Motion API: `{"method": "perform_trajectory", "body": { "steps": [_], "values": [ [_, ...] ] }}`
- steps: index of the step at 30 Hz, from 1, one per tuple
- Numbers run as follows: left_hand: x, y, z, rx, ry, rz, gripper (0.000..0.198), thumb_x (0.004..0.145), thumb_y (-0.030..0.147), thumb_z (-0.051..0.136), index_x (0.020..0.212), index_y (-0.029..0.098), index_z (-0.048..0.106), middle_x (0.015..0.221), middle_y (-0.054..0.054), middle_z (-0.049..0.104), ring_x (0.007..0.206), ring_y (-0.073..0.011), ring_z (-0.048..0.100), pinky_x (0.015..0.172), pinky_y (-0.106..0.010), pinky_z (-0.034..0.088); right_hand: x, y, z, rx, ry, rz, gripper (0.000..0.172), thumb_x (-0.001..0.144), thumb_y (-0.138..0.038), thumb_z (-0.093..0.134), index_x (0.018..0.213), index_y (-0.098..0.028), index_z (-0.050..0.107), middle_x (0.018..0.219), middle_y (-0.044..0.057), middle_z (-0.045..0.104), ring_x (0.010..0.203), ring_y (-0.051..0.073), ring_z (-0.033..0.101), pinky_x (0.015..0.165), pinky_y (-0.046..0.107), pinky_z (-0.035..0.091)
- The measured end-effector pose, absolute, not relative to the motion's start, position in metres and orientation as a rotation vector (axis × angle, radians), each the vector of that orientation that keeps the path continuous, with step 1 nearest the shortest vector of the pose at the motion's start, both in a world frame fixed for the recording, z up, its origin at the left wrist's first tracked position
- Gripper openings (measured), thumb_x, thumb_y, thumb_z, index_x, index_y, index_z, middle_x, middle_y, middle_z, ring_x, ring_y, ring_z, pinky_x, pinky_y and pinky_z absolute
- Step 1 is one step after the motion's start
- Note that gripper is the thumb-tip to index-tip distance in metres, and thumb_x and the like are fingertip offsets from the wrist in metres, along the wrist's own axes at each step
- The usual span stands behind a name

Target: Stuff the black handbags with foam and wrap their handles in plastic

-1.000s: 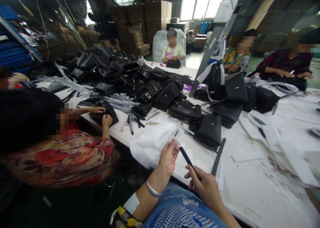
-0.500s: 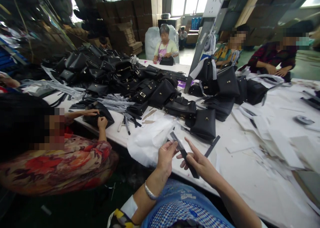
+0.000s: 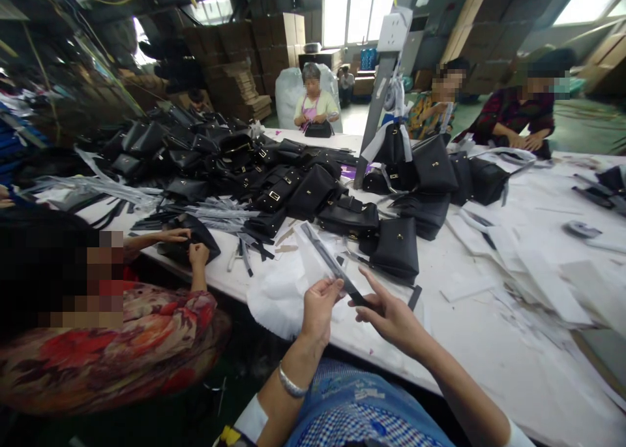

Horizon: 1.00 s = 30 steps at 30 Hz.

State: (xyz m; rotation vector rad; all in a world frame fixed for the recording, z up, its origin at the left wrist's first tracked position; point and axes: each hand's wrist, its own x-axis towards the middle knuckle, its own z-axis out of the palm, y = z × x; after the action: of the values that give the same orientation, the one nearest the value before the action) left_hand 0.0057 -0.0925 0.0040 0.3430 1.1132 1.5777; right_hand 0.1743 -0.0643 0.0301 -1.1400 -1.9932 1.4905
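Note:
A black strap [image 3: 354,292] slants up and left over the near edge of the table, with pale wrapping film [image 3: 309,250] along its upper part. My left hand [image 3: 319,307] pinches the strap near its middle between thumb and fingers. At the lower end, my right hand [image 3: 391,313] has its thumb and fingers on the strap, its index finger stretched out. Just beyond my hands sits a black handbag [image 3: 395,246] with a small gold clasp. Another black strap piece [image 3: 415,297] lies beside my right hand.
Black handbags [image 3: 313,191] are heaped across the middle of the white table [image 3: 469,342]. Film-wrapped straps [image 3: 220,213] lie to their left, white sheets [image 3: 518,238] to the right. A grey post [image 3: 372,117] rises behind. A co-worker [image 3: 161,329] handles a bag at my left; others sit opposite.
The strap's lower end has drawn up into my right hand, and more of its length now reaches up and left past my left hand, with the film spread out there.

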Motion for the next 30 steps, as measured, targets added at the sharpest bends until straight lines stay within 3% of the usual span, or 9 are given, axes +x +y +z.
{"method": "perform_trajectory", "body": {
  "steps": [3, 7, 12, 16, 20, 25, 30],
  "values": [
    [-0.021, -0.084, -0.001, 0.271, 1.172, 1.663, 0.041, 0.057, 0.042, 0.090, 0.081, 0.013, 0.073, 0.081, -0.005, 0.074, 0.073, -0.0126, 0.067, 0.078, -0.026, 0.052, 0.195, -0.073, 0.021, -1.181, -2.063, 1.577, 0.080, 0.089, -0.034, 0.059, 0.157, -0.022, 0.018, 0.092, 0.002, 0.075, 0.080, 0.020, 0.068, 0.083, 0.034, 0.051],
    [-0.021, -0.084, -0.005, 0.256, 1.183, 1.641, 0.040, 0.057, 0.040, 0.090, 0.080, 0.012, 0.073, 0.081, -0.005, 0.074, 0.072, -0.0120, 0.067, 0.076, -0.025, 0.052, 0.194, -0.075, 0.015, -1.266, -2.001, 1.571, 0.073, 0.091, -0.035, 0.055, 0.155, -0.019, 0.024, 0.079, -0.001, 0.073, 0.067, 0.018, 0.066, 0.075, 0.033, 0.051],
    [0.019, -0.095, -0.002, 0.325, 1.117, 1.492, 0.040, 0.061, 0.039, 0.089, 0.082, 0.008, 0.075, 0.077, -0.010, 0.074, 0.064, -0.0140, 0.066, 0.067, -0.027, 0.053, 0.174, -0.061, 0.025, -1.238, -1.989, 1.420, 0.076, 0.091, -0.038, 0.056, 0.156, -0.021, 0.021, 0.069, -0.004, 0.069, 0.063, 0.018, 0.063, 0.069, 0.030, 0.049],
    [-0.002, -0.087, -0.002, 0.269, 1.154, 1.561, 0.041, 0.057, 0.041, 0.091, 0.079, 0.011, 0.073, 0.077, -0.006, 0.073, 0.067, -0.0128, 0.066, 0.070, -0.025, 0.054, 0.194, -0.066, 0.022, -1.194, -2.089, 1.492, 0.075, 0.091, -0.038, 0.056, 0.156, -0.022, 0.022, 0.080, -0.001, 0.073, 0.073, 0.018, 0.066, 0.077, 0.032, 0.049],
    [-0.014, -0.083, -0.005, 0.216, 1.186, 1.592, 0.044, 0.050, 0.041, 0.093, 0.075, 0.013, 0.071, 0.074, -0.003, 0.072, 0.068, -0.0119, 0.066, 0.075, -0.026, 0.054, 0.200, -0.070, 0.020, -1.247, -2.018, 1.606, 0.070, 0.092, -0.033, 0.051, 0.155, -0.019, 0.024, 0.084, 0.000, 0.074, 0.067, 0.017, 0.066, 0.074, 0.032, 0.052],
    [0.016, -0.092, -0.003, 0.283, 1.139, 1.446, 0.041, 0.057, 0.039, 0.091, 0.080, 0.008, 0.074, 0.075, -0.008, 0.073, 0.065, -0.0140, 0.066, 0.072, -0.029, 0.055, 0.178, -0.055, 0.035, -1.201, -1.962, 1.536, 0.076, 0.089, -0.031, 0.054, 0.157, -0.023, 0.019, 0.083, -0.001, 0.074, 0.063, 0.016, 0.066, 0.067, 0.030, 0.053],
    [-0.001, -0.085, -0.001, 0.267, 1.165, 1.521, 0.039, 0.057, 0.040, 0.091, 0.078, 0.013, 0.072, 0.077, -0.004, 0.073, 0.070, -0.0116, 0.067, 0.076, -0.025, 0.053, 0.194, -0.055, 0.035, -1.180, -1.993, 1.667, 0.075, 0.090, -0.033, 0.056, 0.156, -0.022, 0.022, 0.087, 0.002, 0.075, 0.073, 0.018, 0.069, 0.076, 0.033, 0.053]
  ]
}}
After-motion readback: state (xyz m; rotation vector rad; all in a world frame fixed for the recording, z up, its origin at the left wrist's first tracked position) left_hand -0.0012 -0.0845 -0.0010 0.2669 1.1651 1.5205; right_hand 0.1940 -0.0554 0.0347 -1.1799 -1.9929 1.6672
